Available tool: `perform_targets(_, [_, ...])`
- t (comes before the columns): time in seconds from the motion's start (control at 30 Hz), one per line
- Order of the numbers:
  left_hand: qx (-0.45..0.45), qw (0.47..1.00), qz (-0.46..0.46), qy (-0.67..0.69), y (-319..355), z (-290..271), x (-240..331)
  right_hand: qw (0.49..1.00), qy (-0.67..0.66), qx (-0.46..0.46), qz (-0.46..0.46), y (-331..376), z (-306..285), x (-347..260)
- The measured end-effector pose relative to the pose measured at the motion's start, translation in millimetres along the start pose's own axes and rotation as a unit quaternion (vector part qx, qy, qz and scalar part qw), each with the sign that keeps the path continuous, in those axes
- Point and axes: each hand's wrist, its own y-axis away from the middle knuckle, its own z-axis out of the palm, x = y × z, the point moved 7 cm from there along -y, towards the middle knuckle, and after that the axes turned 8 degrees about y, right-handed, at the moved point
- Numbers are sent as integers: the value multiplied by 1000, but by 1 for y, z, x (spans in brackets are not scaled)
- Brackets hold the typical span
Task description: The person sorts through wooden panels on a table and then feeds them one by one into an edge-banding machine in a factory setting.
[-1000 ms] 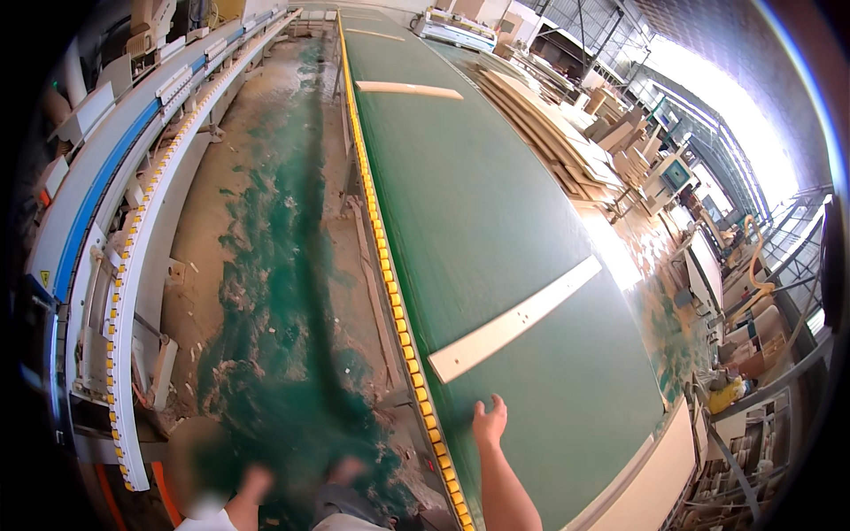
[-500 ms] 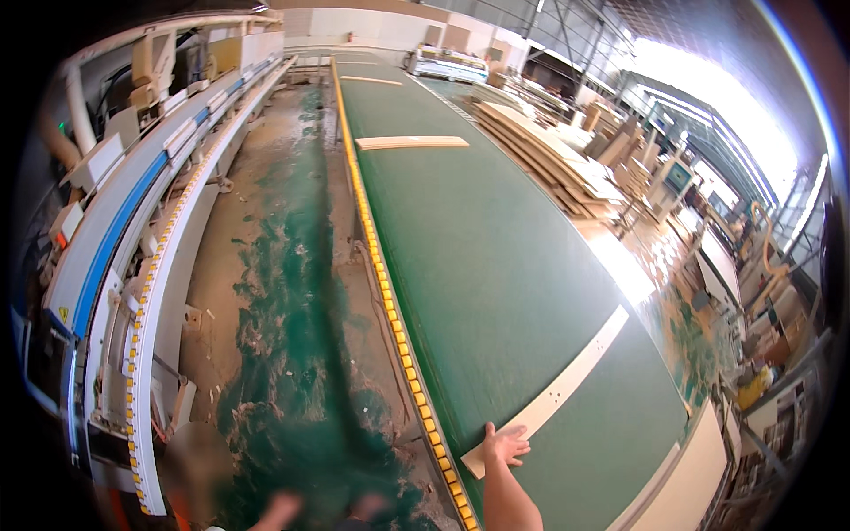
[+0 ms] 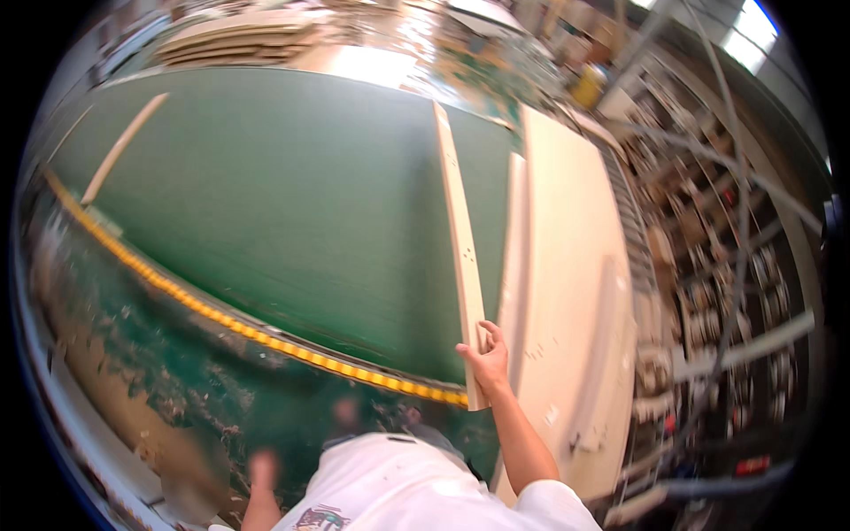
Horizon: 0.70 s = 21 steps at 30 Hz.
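Now right hand [image 3: 486, 358] extended forward, gripping near end of wooden strip [image 3: 460, 239]; left hand [image 3: 261, 469] lowered, blurred, grip unclear.

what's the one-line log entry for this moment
right hand: grips near end of strip on green belt | left hand: low, blurred, empty
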Motion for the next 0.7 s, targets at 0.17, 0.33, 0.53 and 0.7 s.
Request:
perform_targets(0.17, [-111,967,-144,178,-62,-26,48,970,190,154,-4,77,-140,47])
perform_targets(0.33, [-41,745,-317,585,-86,-33,118,923,303,232,52,118,-243,103])
perform_targets(0.53, [-91,796,-305,514,-87,-70,192,884,354,267,150,151,-304,181])
perform_targets(0.7, [-72,839,-281,460,-54,-84,180,879,414,224,75,157,-313,205])
